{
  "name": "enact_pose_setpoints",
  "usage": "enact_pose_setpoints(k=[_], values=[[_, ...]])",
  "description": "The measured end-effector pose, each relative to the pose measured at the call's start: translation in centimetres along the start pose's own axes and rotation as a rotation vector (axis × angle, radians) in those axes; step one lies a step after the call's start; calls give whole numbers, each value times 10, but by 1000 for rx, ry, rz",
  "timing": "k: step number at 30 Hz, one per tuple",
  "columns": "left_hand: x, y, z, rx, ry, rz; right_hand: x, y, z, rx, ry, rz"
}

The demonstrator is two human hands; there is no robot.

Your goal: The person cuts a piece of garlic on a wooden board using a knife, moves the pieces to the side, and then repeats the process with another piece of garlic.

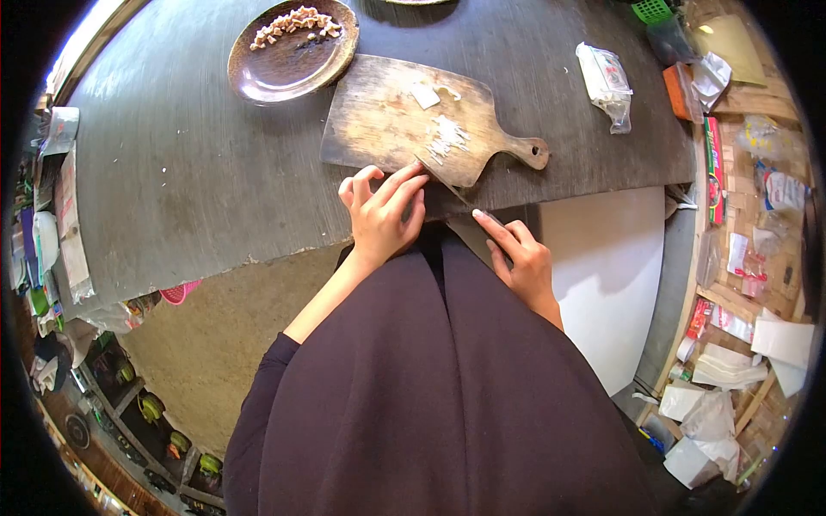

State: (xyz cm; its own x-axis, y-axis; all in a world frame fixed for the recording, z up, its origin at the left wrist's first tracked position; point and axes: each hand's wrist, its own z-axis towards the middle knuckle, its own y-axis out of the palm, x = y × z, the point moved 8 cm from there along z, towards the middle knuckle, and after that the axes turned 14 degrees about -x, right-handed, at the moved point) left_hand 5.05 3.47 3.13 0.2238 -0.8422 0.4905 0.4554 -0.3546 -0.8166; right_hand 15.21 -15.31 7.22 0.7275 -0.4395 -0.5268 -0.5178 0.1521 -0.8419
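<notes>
Left hand: the left hand (379, 219) sits at centre frame. Its fingers are stretched out and close together, and the tips lie flat on the near edge of the cutting board (387, 120). It grips nothing, and the flat press looks meant to keep the board from sliding.

Right hand: the right hand (520, 258), just right of centre, is closed round the handle of the knife (443, 181). The forefinger is laid straight along the top, which probably steadies the blade.

Knife: the blade runs up and left from the right hand. Its tip lies on the board's near edge, just beside the left fingertips.

Cutting board: it is wooden and lies flat on the dark tabletop (198, 163) in the upper middle, with its handle pointing right.

On the board: a small heap of white chopped bits (447, 136) lies just beyond the blade tip. One uncut white piece (424, 95) sits farther up, apart from the heap.

Plate: a brown plate (275, 73) at upper left touches the board's far corner. Brown cut pieces (297, 21) are piled at its far rim, close enough to the board for easy passing across.

Packet: a clear plastic packet (607, 82) lies at upper right, well apart from the board and both hands.

Right edge: loose bags and wrappers crowd a wooden shelf (740, 258).
</notes>
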Motion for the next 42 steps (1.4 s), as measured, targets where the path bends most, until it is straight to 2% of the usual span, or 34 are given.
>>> enact_pose_setpoints(k=[17, 26, 31, 42], values=[[-2, 2, -2, 7, 0, -1, 3, 4, 9, -52, 2, -11], [-2, 0, -1, 21, -8, -5, 2, 4, 3, -8, -10, -136], [-1, -1, 0, 20, -2, -12, 4, -1, 5, 59, 21, -103], [-1, -2, 0, 26, 3, -21, 6, 1, 0, 22, -32, 20]])
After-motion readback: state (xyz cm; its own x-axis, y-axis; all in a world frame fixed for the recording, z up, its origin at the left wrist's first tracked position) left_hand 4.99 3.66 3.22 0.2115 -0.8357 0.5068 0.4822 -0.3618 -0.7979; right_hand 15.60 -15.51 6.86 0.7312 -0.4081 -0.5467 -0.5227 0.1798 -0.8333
